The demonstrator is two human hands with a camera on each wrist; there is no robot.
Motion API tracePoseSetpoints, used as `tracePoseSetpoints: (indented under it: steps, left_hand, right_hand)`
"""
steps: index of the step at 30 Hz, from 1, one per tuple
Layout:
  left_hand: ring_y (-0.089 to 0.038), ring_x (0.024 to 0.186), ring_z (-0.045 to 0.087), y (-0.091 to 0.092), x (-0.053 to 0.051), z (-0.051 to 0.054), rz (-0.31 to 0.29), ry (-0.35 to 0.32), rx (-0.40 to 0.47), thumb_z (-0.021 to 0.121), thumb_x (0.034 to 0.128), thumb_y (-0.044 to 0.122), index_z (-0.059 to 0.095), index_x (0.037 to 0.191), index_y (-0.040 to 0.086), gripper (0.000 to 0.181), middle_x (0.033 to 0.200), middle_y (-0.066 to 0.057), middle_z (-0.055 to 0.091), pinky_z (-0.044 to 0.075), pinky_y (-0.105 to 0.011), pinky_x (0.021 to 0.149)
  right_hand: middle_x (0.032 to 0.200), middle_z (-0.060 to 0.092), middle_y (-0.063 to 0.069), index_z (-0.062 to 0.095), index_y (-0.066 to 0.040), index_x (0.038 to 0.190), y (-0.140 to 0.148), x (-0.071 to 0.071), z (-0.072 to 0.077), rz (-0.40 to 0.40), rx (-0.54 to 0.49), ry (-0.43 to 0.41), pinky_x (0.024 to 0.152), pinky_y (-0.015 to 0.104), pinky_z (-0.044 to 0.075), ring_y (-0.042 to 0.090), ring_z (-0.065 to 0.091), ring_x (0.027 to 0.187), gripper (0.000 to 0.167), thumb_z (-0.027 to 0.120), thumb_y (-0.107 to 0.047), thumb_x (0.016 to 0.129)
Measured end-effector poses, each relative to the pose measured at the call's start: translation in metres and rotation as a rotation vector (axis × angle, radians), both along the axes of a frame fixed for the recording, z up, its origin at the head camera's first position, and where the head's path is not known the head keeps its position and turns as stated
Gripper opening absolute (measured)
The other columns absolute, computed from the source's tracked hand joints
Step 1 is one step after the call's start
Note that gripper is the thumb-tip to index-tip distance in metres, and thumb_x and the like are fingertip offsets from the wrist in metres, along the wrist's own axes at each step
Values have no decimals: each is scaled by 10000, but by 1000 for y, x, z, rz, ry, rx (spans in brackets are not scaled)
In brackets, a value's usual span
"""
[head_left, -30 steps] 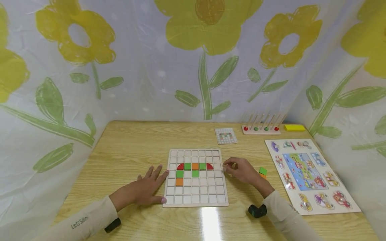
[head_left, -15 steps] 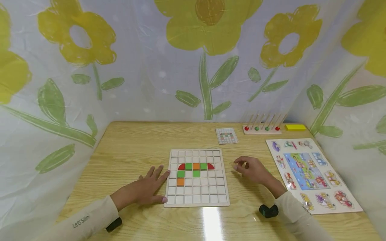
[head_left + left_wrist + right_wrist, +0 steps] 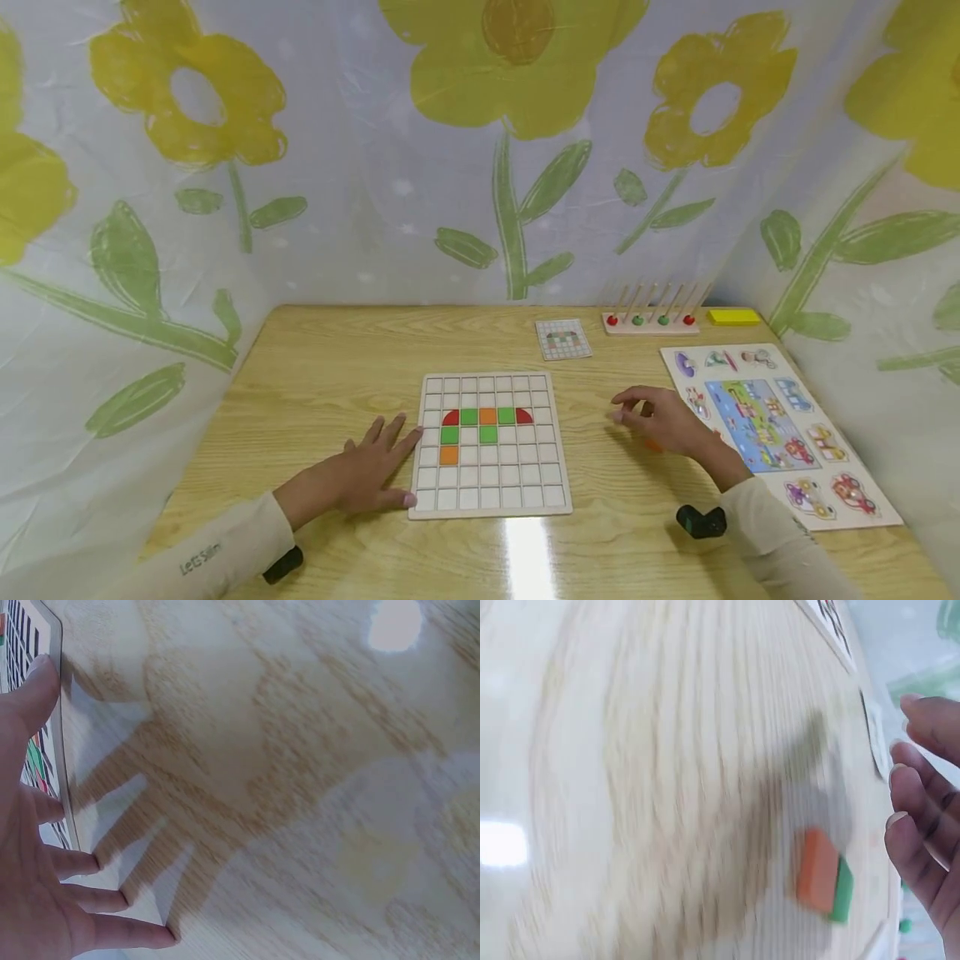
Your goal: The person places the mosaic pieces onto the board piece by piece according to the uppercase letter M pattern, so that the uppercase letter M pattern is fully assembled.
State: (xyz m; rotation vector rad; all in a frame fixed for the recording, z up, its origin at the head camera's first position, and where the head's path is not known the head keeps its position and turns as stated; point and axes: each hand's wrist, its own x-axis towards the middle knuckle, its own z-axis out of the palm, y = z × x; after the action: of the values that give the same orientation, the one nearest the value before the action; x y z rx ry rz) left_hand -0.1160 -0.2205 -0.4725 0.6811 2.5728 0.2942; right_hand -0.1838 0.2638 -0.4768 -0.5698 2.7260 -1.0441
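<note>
A pale wooden grid board (image 3: 499, 477) lies on the table before me. Its cells hold red rounded pieces (image 3: 523, 416) at both ends of a row, with green squares (image 3: 468, 416) and orange squares (image 3: 448, 455) among them. My left hand (image 3: 366, 475) rests with spread fingers at the board's left edge, its thumb (image 3: 39, 686) touching the rim. To the right of the board, my right hand (image 3: 669, 422) hovers over the table, fingers loosely bent and nothing visible between them. Below it sit an orange block (image 3: 817, 870) and a green block (image 3: 841, 891), partly hidden in the head view.
Behind the board lies a small pattern card (image 3: 564, 339). A peg stand (image 3: 651, 328) with red and green beads and a yellow block (image 3: 733, 317) stand at the back right. A picture puzzle board (image 3: 780, 492) covers the right side. Flowered cloth surrounds the table.
My right hand has drawn away from the board's right edge, moving right to above the loose blocks. The left hand has stayed at the board, and the pieces on it look the same.
</note>
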Motion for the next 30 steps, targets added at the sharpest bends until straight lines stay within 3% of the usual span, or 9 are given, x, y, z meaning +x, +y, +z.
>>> tracePoseSetpoints:
  steps: [14,30]
  left_hand:
    - [-572,1482,125,0,2,0,-4,10,-8,554,924,669,162,1622,121,970,1661,-262,78,306,-818,968]
    - [-579,1477,131,1,3,1,3,20,3,568,924,655,177,1617,106,967,1658,-269,87,301,-825,960]
  right_hand:
    - [1016,687,113,698,-23,1181,46,-2,5,-14,84,11,547,264,467,53,516,618,272,715,-138,936]
    - [963,690,12,765,-88,1072,51,-3,-6,1,147,-1,635,264,465,84,523,734,204,730,-232,932]
